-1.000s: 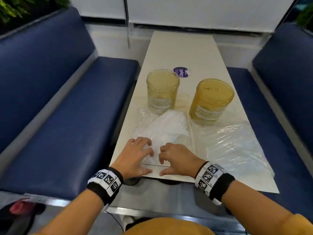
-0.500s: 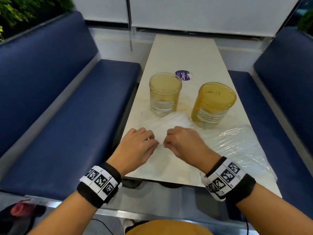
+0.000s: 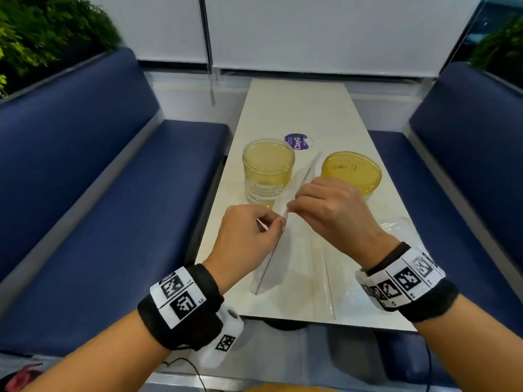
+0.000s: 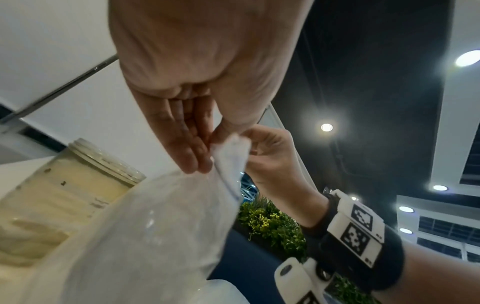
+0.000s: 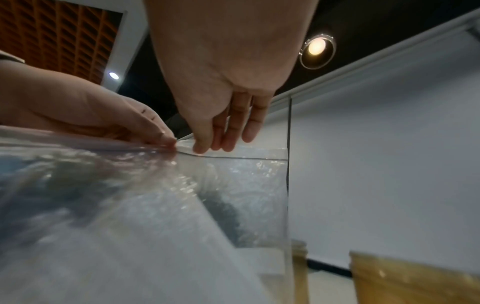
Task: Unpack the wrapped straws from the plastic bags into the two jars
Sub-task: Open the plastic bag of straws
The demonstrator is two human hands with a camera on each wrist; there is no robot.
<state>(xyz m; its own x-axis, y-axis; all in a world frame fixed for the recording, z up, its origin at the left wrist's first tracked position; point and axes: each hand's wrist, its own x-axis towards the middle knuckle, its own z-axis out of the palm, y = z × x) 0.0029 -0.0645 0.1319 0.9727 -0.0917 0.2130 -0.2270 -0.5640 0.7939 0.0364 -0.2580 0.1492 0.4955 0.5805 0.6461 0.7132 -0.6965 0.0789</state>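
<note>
Clear plastic bag (image 3: 278, 258) top edge pinched by left hand (image 3: 249, 236) | right hand (image 3: 331, 210) | lifted before jars (image 3: 267, 171)

Both forearms reaching forward, banded at the wrists, hands raised and nearly meeting. Left hand (image 3: 249, 236) knuckles-up, thumb and curled fingers (image 4: 192, 156) pinching a thin edge. Right hand (image 3: 328, 210) just beyond it, fingertips (image 5: 223, 142) pointing down, pinching the same edge.

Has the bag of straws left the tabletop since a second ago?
Yes. The bag of straws lay flat before the jars; now both hands hold its top edge raised, level with the left jar.
</note>
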